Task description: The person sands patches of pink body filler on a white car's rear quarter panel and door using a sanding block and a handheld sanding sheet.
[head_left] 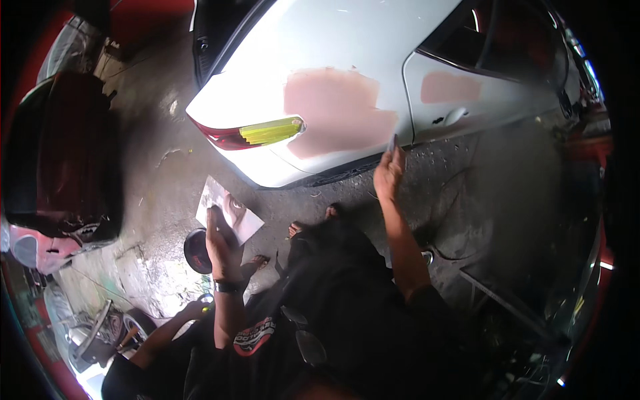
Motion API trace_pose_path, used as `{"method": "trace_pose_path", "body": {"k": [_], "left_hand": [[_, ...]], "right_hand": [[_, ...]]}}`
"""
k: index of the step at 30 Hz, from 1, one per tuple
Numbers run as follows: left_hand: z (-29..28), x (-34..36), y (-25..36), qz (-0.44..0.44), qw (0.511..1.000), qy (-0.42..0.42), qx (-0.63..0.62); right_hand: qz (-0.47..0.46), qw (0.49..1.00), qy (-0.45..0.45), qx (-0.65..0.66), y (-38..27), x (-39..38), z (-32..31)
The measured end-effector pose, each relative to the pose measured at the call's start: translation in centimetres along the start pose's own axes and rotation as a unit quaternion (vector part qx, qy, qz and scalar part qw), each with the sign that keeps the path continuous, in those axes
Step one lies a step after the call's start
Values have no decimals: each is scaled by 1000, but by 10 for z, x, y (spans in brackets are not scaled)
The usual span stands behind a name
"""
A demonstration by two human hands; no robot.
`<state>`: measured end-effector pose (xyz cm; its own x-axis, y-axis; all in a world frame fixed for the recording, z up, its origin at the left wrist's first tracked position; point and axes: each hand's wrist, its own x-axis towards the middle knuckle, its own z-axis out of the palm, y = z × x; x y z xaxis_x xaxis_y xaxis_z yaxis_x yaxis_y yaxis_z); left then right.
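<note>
My right hand [389, 175] is raised near the lower edge of a white car [347, 40] and pinches a small thin grey spreader [393, 143] that points up at the body panel. A large pink filler patch [337, 110] covers the rear quarter, and a smaller one [450, 87] sits on the door. My left hand [220, 243], with a dark watch on its wrist, holds a flat pale board [233, 212] over the ground. The tail light [257, 132] is partly masked with yellow tape.
A dark red car [67, 153] stands at the left. A round black can [196, 251] lies on the wet concrete floor [160, 173] beside my left hand. Another person's arm [170, 327] reaches in at the lower left. Sandalled feet [295, 230] show below the car.
</note>
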<state>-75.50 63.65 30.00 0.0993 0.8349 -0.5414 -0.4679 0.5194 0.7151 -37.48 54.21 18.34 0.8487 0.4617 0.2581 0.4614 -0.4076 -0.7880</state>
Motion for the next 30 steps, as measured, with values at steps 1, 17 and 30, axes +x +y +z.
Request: {"method": "trace_pose_path", "body": {"k": [1,17,30], "left_hand": [[14,-1,5,-10,1000,-27,-4],[-45,40,48,-126,984,-111,60],[-90,103,120,-134,973,-170,82]], "right_hand": [[-16,1000,17,-3,-9,-1,10],[16,986,163,-27,-67,-2,88],[-75,971,218,-61,-146,-67,150]]}}
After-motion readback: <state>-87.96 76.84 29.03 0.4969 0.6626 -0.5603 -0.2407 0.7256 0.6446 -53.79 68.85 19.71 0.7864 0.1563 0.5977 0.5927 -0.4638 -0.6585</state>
